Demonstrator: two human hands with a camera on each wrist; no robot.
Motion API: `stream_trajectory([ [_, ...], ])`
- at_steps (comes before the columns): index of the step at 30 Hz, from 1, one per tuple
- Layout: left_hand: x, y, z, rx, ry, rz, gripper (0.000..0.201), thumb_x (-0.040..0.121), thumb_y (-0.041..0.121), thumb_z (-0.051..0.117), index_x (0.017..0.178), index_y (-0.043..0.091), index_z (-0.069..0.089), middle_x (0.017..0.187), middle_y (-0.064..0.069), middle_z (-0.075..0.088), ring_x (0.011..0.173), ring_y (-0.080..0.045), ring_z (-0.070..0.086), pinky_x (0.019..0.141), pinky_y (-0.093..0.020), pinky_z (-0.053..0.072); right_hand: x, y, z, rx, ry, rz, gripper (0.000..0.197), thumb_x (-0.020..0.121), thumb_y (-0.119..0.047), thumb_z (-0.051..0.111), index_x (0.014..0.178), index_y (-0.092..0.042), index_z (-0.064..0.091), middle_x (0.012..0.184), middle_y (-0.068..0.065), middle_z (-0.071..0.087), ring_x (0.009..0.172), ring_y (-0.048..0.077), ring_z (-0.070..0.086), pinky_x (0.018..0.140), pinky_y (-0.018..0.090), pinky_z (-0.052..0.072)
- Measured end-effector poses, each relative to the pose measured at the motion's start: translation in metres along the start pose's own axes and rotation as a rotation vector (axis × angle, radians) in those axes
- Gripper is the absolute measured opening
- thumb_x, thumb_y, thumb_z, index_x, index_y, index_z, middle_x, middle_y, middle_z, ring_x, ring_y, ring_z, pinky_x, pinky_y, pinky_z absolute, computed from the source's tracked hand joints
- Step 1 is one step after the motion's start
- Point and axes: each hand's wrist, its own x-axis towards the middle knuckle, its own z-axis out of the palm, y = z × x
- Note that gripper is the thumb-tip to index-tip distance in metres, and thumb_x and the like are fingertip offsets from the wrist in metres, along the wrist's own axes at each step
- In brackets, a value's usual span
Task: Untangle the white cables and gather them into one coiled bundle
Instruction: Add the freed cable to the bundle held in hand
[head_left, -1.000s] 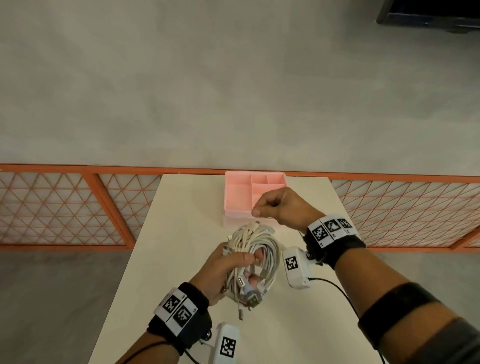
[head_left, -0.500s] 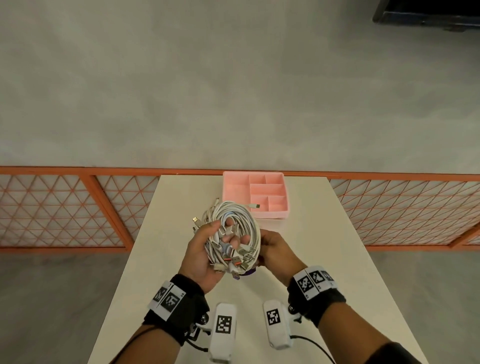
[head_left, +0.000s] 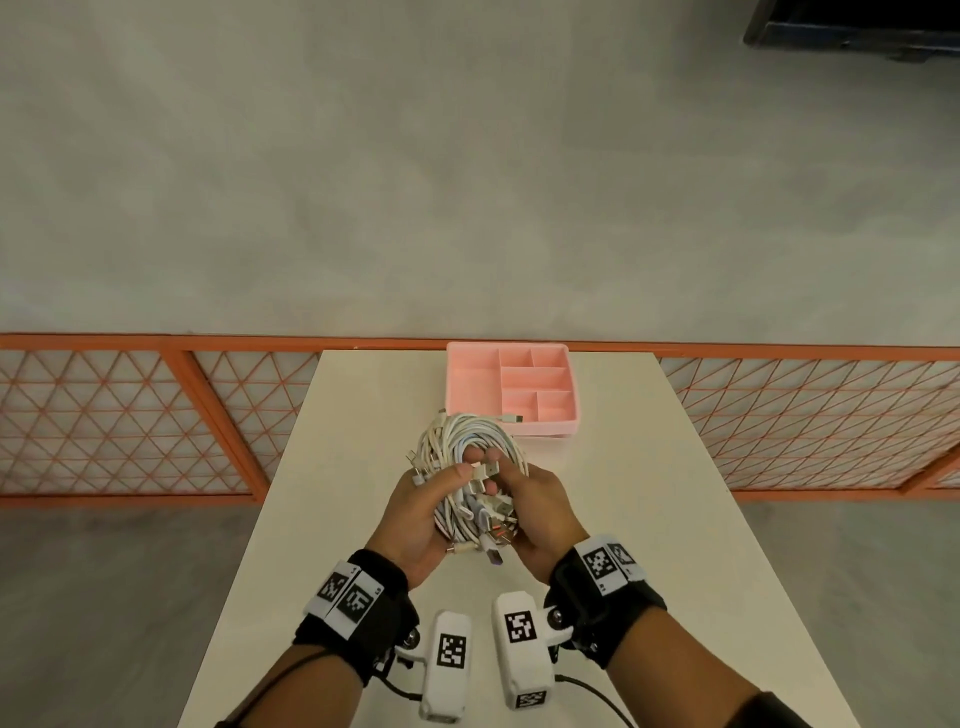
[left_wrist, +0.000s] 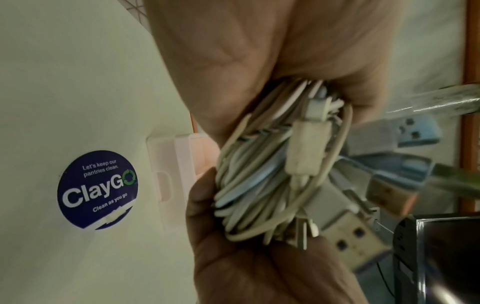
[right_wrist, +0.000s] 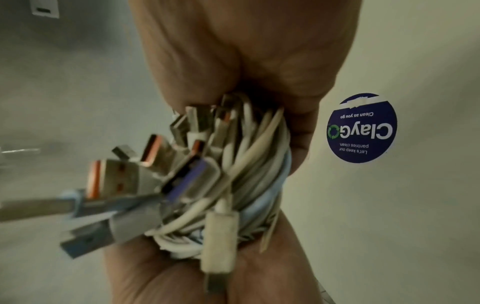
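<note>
cables: the white cables (head_left: 470, 447) are wound in one round coil, loops up and away from the person, many plugs hanging in a loose bunch at the near end.
plugs: the usb plugs (right_wrist: 145, 176) stick out in different directions; some have orange inside, one purple, some blue.
place: the coil is held in the air above the pale surface (head_left: 613, 519), just before the pink tray (head_left: 511, 387).
left hand: the left hand (head_left: 421, 512) grips the coil from the left, fingers curled around the strands, thumb on top.
right hand: the right hand (head_left: 540, 512) clamps the same coil from the right; both hands are close together, palms facing each other.
tray: one small plug end lies in a near compartment.
sticker: a round blue sticker (left_wrist: 97, 189) is on the surface, under the hands.
</note>
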Motion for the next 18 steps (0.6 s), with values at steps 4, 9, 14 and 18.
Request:
stream_trajectory([
  [4, 0.001, -0.003, -0.005, 0.190, 0.141, 0.022, 0.024, 0.092, 0.003, 0.062, 0.113, -0.005, 0.067, 0.106, -0.028, 0.071, 0.099, -0.042, 0.069, 0.080, -0.045, 0.058, 0.008, -0.001, -0.008, -0.155, 0.135, -0.152, 0.026, 0.091, -0.029, 0.068, 0.099, -0.004, 0.071, 0.083, 0.012, 0.075, 0.077, 0.029, 0.073, 0.063, 0.036, 0.058],
  [9, 0.008, -0.017, -0.014, 0.303, 0.303, -0.055, 0.026, 0.083, 0.007, 0.071, 0.107, 0.000, 0.065, 0.100, -0.026, 0.072, 0.081, -0.036, 0.071, 0.065, -0.042, 0.058, 0.015, 0.003, -0.012, -0.406, 0.170, -0.299, 0.020, 0.087, -0.033, 0.071, 0.098, -0.017, 0.068, 0.086, -0.001, 0.076, 0.081, 0.017, 0.072, 0.082, 0.044, 0.058],
  [14, 0.013, -0.026, -0.013, 0.325, 0.440, 0.033, 0.030, 0.068, 0.012, 0.084, 0.096, 0.007, 0.072, 0.088, -0.013, 0.077, 0.086, -0.033, 0.074, 0.082, -0.052, 0.059, 0.014, 0.015, -0.012, -0.383, 0.131, -0.262, 0.024, 0.086, -0.029, 0.072, 0.103, -0.013, 0.068, 0.088, 0.003, 0.076, 0.081, 0.021, 0.074, 0.081, 0.047, 0.059],
  [18, 0.012, -0.027, -0.015, 0.334, 0.439, -0.058, 0.015, 0.079, 0.000, 0.071, 0.093, 0.004, 0.074, 0.087, -0.020, 0.076, 0.083, -0.038, 0.073, 0.077, -0.052, 0.060, 0.008, 0.020, -0.016, -0.102, 0.045, -0.094, 0.021, 0.090, -0.016, 0.068, 0.106, -0.001, 0.070, 0.096, 0.018, 0.075, 0.092, 0.036, 0.072, 0.086, 0.049, 0.058],
])
